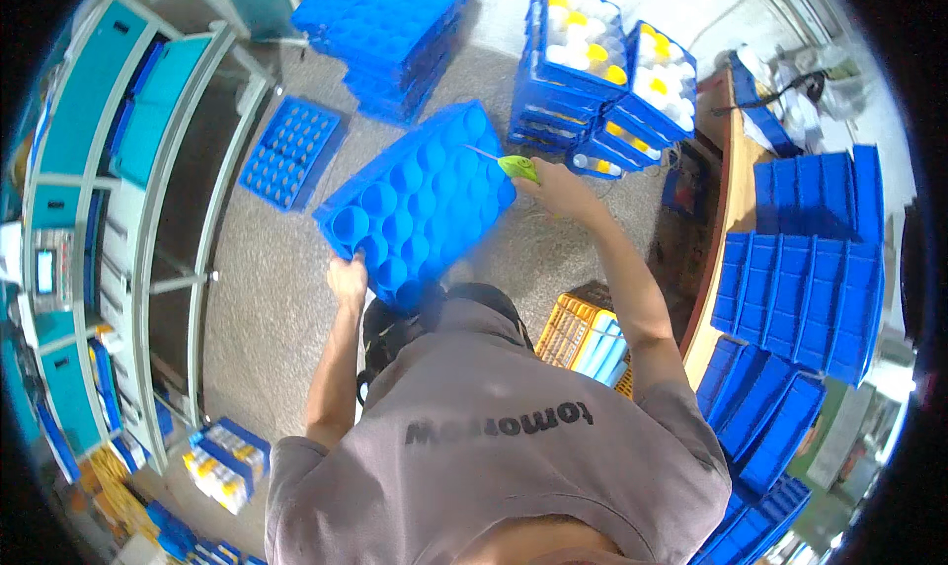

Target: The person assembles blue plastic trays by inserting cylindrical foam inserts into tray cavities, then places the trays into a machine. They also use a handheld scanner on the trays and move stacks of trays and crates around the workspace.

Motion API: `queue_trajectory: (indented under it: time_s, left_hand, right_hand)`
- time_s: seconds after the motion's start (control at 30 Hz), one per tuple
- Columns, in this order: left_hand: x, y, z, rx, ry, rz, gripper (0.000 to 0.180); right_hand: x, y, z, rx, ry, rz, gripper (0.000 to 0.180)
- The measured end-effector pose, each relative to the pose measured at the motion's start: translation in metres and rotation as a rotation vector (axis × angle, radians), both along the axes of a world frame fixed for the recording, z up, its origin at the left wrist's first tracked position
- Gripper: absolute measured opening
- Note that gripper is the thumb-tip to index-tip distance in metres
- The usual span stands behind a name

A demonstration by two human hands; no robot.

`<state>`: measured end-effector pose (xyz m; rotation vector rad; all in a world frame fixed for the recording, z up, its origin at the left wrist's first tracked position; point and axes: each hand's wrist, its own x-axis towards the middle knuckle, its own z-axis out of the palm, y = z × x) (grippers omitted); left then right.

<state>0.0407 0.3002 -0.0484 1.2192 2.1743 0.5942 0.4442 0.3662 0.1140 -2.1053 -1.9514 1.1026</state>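
Observation:
A blue plastic tray with rows of round pockets is held tilted in front of my body. My left hand is closed around its near left corner. In my right hand, fingers wrapped round it, is a tool with a bright green handle. A thin pale shaft or blade runs from that handle toward the tray's far right part. Whether its tip touches the tray I cannot tell, nor the tool's exact kind.
Blue trays are stacked ahead. Blue crates of white and yellow bottles stand at the far right. A flat blue tray lies on the floor. A yellow basket is by my right side; a teal-fronted rack stands left.

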Motion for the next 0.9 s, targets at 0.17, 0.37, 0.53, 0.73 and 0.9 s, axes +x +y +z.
queue_trajectory:
  time_s: [0.17, 0.37, 0.53, 0.73, 0.9]
  left_hand:
    - [0.001, -0.019, 0.017, -0.172, 0.17, 0.073, 0.065]
    - [0.005, -0.016, 0.033, -0.231, 0.251, 0.107, 0.082]
    - [0.003, -0.008, 0.038, -0.306, 0.248, 0.159, 0.086]
    - [-0.013, -0.008, 0.023, -0.246, 0.237, 0.211, 0.079]
    - [-0.033, -0.005, 0.005, -0.232, 0.217, 0.321, 0.072]
  right_hand:
    - [-0.045, -0.006, -0.011, 0.098, -0.013, 0.208, 0.06]
    - [-0.11, -0.018, -0.008, 0.122, 0.125, 0.357, 0.06]
    - [-0.151, -0.019, 0.001, 0.188, 0.11, 0.44, 0.062]
    - [-0.142, -0.031, -0.002, 0.186, 0.072, 0.485, 0.056]
    - [-0.135, -0.059, -0.01, 0.008, 0.053, 0.516, 0.054]
